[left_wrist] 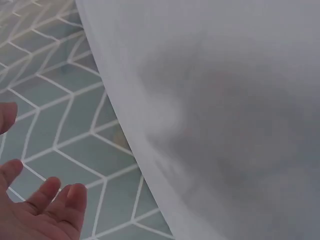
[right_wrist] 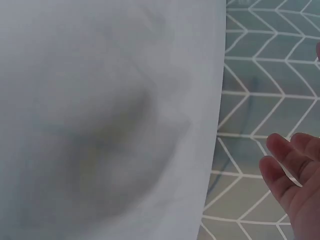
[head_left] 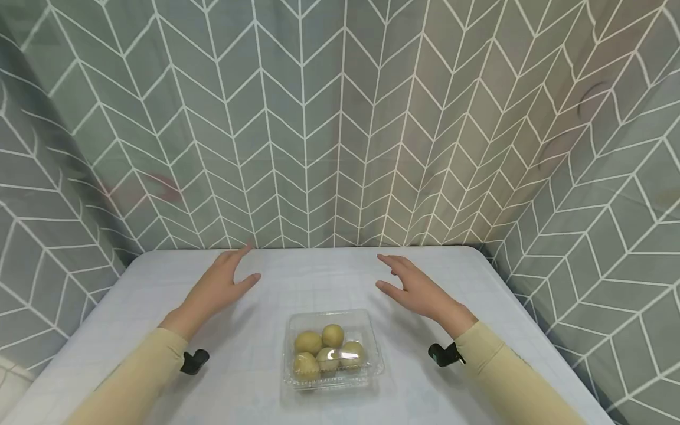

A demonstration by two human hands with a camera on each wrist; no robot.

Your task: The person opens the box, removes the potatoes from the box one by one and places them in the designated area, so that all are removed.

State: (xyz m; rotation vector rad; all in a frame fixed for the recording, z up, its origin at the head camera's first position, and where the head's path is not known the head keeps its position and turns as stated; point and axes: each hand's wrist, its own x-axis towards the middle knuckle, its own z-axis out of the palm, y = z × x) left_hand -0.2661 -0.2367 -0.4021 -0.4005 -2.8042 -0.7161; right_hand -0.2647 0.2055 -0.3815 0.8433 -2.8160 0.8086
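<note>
A clear plastic clamshell box point(head_left: 374, 354) sits near the front middle of the table with several round yellow-green fruits point(head_left: 308, 342) inside; their exact kind cannot be told. Its lid appears closed over them. My left hand point(head_left: 215, 289) hovers above the table, left of the box and farther back, fingers loosely extended and thumb apart. On the other side my right hand point(head_left: 419, 292) is held up in a similar way, right of the box. Neither hand touches anything. The wrist views show parts of the left hand point(left_wrist: 45, 212) and right hand point(right_wrist: 300, 180), both with nothing in them.
A white cloth point(head_left: 255, 342) covers the table. Behind and at both sides hangs a grey-green curtain point(head_left: 324, 130) with white chevron lines, close to the table's back edge. A small black device point(head_left: 195, 362) is at the left wrist, another black device point(head_left: 446, 355) at the right.
</note>
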